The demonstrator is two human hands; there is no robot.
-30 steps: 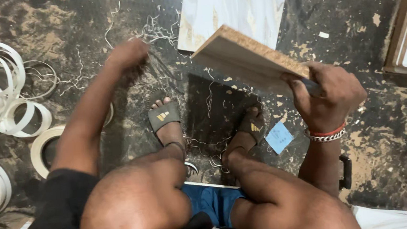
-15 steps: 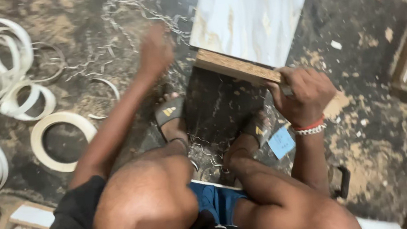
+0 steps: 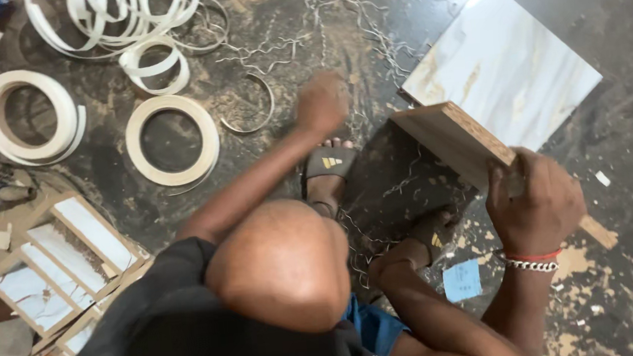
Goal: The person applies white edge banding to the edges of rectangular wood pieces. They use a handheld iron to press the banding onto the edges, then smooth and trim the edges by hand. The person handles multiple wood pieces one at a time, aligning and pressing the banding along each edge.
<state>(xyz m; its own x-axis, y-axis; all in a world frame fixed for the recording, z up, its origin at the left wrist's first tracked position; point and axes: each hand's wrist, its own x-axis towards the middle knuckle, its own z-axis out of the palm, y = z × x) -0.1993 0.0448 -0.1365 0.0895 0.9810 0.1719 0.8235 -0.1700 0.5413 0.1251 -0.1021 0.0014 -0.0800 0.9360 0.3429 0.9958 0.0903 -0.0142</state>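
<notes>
Board position is what matters: right hand (image 3: pixel 536 201) is clamped on the near end of a wood-core panel (image 3: pixel 455 143), tilted up off the floor, raw chipboard edge showing. Panel's long axis runs from the right hand toward 10 o'clock, its far corner over the dark floor (image 3: pixel 584 9) just short of the marble-patterned panel (image 3: pixel 502 70), which lies flat at 12 o'clock from that hand. Left hand (image 3: pixel 321 101) is stretched out at 11 o'clock from the knees, blurred; fingers look curled, cannot tell if it holds anything. It hangs over a tangle of thin trimmings (image 3: pixel 332 8), well apart from the board. So 2 hands apart, right one nearer the board. 1 sandalled foot (image 3: pixel 327 169) sits between them. Farther out at 10 o'clock, rolls of edge banding (image 3: pixel 172 141) lie on the floor.
</notes>
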